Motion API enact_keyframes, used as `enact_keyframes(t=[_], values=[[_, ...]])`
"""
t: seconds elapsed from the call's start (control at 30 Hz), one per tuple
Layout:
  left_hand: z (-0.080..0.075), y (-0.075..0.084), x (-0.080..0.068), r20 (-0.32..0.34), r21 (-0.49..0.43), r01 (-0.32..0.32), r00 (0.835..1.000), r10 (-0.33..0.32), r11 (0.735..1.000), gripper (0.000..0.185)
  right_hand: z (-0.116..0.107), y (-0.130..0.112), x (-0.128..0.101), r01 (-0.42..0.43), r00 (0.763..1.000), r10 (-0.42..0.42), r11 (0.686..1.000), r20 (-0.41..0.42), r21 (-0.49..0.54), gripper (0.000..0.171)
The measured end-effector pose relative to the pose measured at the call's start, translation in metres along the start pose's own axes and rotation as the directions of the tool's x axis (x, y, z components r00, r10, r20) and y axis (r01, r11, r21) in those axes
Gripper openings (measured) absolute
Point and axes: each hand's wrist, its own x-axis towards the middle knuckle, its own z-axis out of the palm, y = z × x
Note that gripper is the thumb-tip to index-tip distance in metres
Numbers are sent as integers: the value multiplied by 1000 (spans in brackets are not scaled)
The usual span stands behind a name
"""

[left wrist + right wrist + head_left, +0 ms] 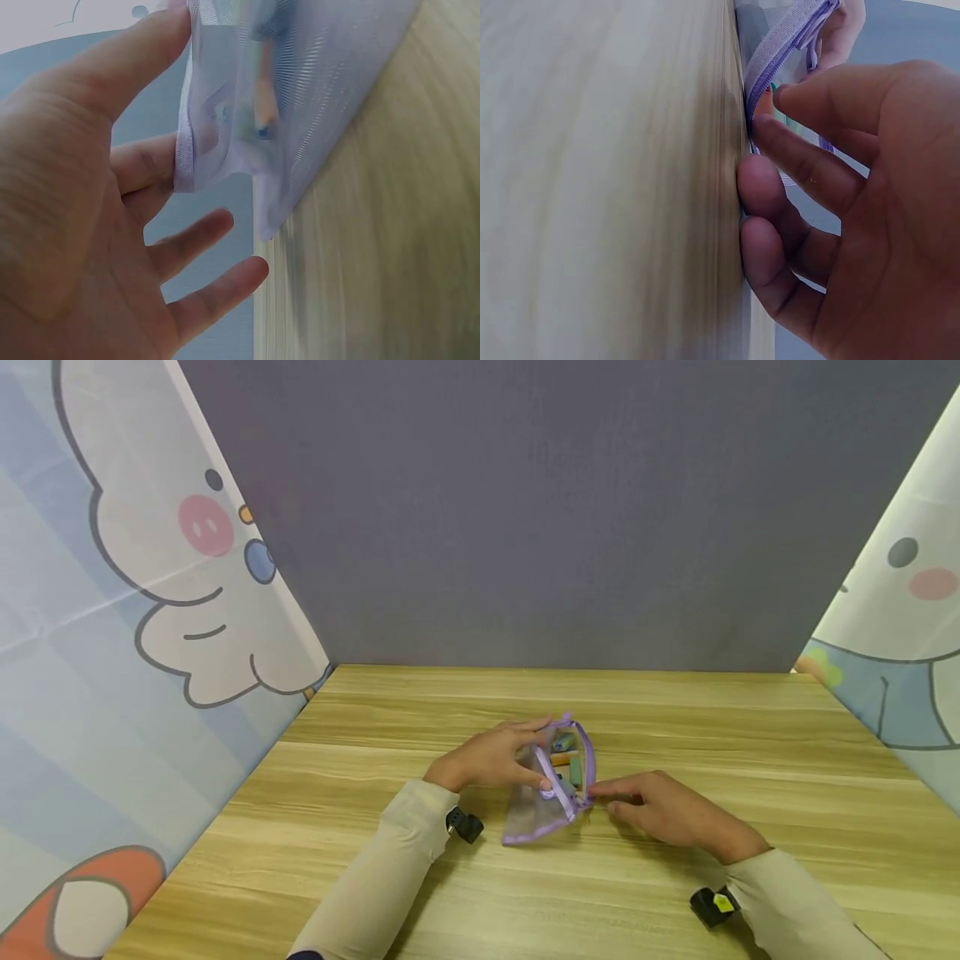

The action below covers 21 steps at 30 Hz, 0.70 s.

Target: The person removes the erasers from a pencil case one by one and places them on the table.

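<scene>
two hands at a mesh pouch

a lilac-trimmed mesh pouch [551, 785] lies mid-bench [750, 752], mouth open, small coloured items inside. the left hand [491, 758] holds its far rim — thumb and forefinger pinching the fabric, other fingers loose. the right hand [667, 810] touches the zip edge with a fingertip, remaining fingers curled against the bench.

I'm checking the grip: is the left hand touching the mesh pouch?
Touching. The left wrist view shows the left hand with thumb and a finger pinching the purple edge of the mesh pouch.

Left hand [491, 758] pinching; right hand [663, 810] seemingly resting.
</scene>
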Motion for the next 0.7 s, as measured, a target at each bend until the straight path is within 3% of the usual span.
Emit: enact_keyframes(t=[0.13,0.33,0.53,0.7], values=[[0,1,1,-5,-36,-19,1000,19,999,53,0,0,0,0,1000,0,1000,5,-12,31],[1,1,4,-28,-94,-24,999,22,995,35,2,1,0,11,1000,-11,1000,14,-8,26],[5,5,7,-95,-104,25,995,-35,994,46,1,0,0,-15,1000,15,1000,19,-5,26],[5,9,9,-103,-15,72,992,-73,997,43,1,0,0,-23,1000,23,1000,15,-19,25]])
